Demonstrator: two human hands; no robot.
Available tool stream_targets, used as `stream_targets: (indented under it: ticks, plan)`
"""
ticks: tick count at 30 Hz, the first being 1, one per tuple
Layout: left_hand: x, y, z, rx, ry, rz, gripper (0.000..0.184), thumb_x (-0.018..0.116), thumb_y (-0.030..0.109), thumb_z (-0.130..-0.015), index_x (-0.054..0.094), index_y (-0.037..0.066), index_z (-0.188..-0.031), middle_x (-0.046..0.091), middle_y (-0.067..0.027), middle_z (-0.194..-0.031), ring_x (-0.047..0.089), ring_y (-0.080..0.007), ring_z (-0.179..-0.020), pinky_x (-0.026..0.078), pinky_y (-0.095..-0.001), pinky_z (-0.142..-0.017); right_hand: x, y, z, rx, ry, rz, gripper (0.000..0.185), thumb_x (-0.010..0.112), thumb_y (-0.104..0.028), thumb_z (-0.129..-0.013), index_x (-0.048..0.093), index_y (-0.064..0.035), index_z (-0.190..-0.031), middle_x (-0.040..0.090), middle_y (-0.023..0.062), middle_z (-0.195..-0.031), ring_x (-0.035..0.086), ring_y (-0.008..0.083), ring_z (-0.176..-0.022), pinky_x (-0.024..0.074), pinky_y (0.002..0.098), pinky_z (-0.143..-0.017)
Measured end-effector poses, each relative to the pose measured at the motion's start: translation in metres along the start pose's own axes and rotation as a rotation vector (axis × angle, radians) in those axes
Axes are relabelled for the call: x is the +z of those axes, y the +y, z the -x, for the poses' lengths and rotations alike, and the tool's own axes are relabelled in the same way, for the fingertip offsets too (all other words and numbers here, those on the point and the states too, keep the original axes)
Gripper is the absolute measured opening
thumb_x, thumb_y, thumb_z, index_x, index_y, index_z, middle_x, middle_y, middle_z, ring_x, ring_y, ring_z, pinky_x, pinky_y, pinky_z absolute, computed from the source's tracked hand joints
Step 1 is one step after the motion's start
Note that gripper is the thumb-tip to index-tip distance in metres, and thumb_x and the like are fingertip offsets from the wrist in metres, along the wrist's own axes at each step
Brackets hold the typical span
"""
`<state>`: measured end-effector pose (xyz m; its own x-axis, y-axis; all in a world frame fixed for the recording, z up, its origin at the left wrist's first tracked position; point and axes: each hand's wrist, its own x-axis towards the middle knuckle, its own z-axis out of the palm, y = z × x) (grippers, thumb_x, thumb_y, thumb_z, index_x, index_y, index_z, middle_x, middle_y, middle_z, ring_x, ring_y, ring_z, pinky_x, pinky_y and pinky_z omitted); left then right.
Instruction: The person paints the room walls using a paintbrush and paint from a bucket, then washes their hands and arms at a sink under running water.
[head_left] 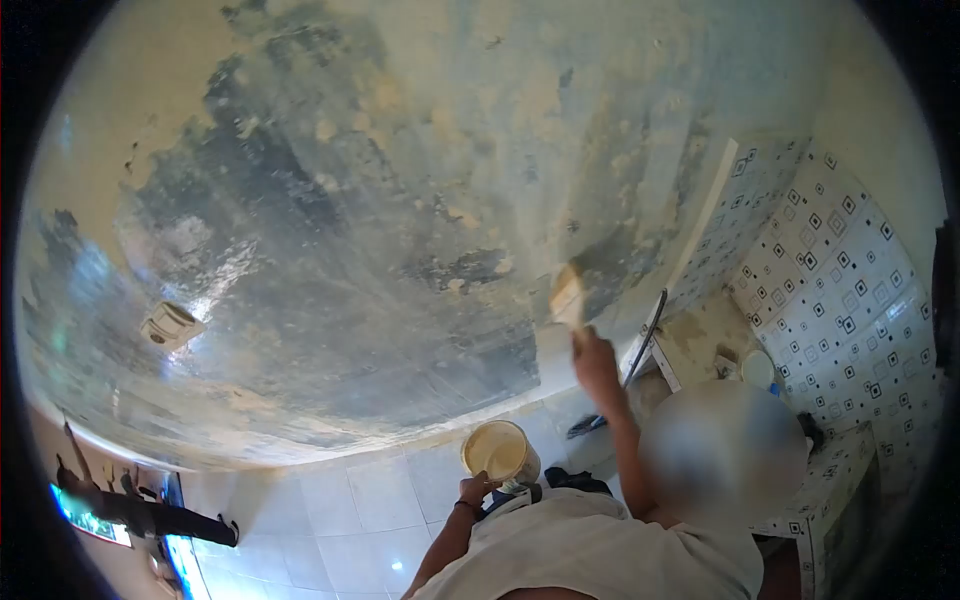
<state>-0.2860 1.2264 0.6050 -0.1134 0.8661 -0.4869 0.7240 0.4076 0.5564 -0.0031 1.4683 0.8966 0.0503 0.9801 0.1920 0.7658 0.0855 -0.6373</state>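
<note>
My right hand [597,362] is closed around the handle of a wide paintbrush [568,297], raised against the wall [420,330]. The brush's pale, smeared head lies on or very near the wall surface; contact is hard to tell. Low in front of my body, my left hand [477,487] grips the near rim of a cream bucket [531,467]. Pale paint-like liquid shows inside the bucket. Dark grey patches and peeling cream areas cover much of the wall, and a paler strip runs beside the brush.
A socket box [170,326] juts from the wall at left. A long-handled broom [648,335] leans right of my arm. Patterned tiles [830,250] line the right corner, with a white tub [758,369] on a ledge. Another person [140,510] stands far left near lit screens.
</note>
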Motion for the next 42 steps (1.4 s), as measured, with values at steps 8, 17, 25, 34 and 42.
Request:
stream_targets:
  ticks: [8, 17, 25, 34, 42]
  plan:
    - [-0.007, -0.036, -0.018, 0.083, -0.081, -0.119, 0.049, 0.062, 0.055, -0.073, 0.062, 0.010, -0.093, 0.065, -0.0148, -0.088, 0.062, -0.0309, -0.085, 0.048, -0.0407, -0.072, -0.005, -0.057, 0.000, -0.294, -0.330, 0.063, 0.028, 0.058, -0.023, -0.083, 0.054, 0.0017, -0.096, 0.060, 0.0236, -0.076, 0.058, 0.0412, -0.076, 0.0449, 0.0493, -0.069]
    - [-0.020, -0.086, -0.053, 0.084, -0.045, -0.453, 0.053, 0.062, 0.063, -0.066, 0.064, 0.015, -0.090, 0.066, -0.0113, -0.085, 0.064, -0.0300, -0.082, 0.049, -0.0412, -0.068, -0.286, -0.203, -0.116, -0.484, -0.162, 0.920, 0.022, 0.060, -0.018, -0.080, 0.064, -0.0173, -0.102, 0.062, 0.0113, -0.079, 0.061, 0.0265, -0.071, 0.0485, 0.0399, -0.067]
    - [-0.015, -0.110, -0.067, 0.029, -0.124, -0.470, 0.060, 0.060, 0.068, -0.066, 0.063, 0.016, -0.095, 0.067, -0.0096, -0.092, 0.064, -0.0262, -0.088, 0.049, -0.0403, -0.073, -0.435, -0.332, -0.107, -0.806, 0.902, 1.024, 0.019, 0.057, -0.011, -0.079, 0.062, -0.0061, -0.096, 0.063, 0.0150, -0.082, 0.061, 0.0307, -0.072, 0.0481, 0.0405, -0.065]
    - [0.000, -0.112, -0.072, 0.066, -0.122, -0.543, 0.060, 0.060, 0.069, -0.065, 0.062, 0.021, -0.101, 0.066, -0.0080, -0.094, 0.064, -0.0272, -0.087, 0.050, -0.0387, -0.073, -0.263, -0.281, -0.048, -0.581, 0.463, 1.270, 0.033, 0.052, -0.009, -0.081, 0.053, -0.0062, -0.114, 0.062, 0.0078, -0.073, 0.064, 0.0207, -0.066, 0.0514, 0.0326, -0.053]
    - [0.011, -0.139, -0.058, 0.055, -0.157, -0.512, 0.058, 0.065, 0.061, -0.066, 0.062, 0.017, -0.103, 0.066, -0.0097, -0.095, 0.064, -0.0256, -0.088, 0.051, -0.0400, -0.077, -0.260, -0.296, -0.085, -0.791, -0.009, 1.399, 0.015, 0.061, -0.014, -0.074, 0.065, -0.0143, -0.088, 0.062, 0.0064, -0.067, 0.064, 0.0226, -0.066, 0.0490, 0.0382, -0.055]
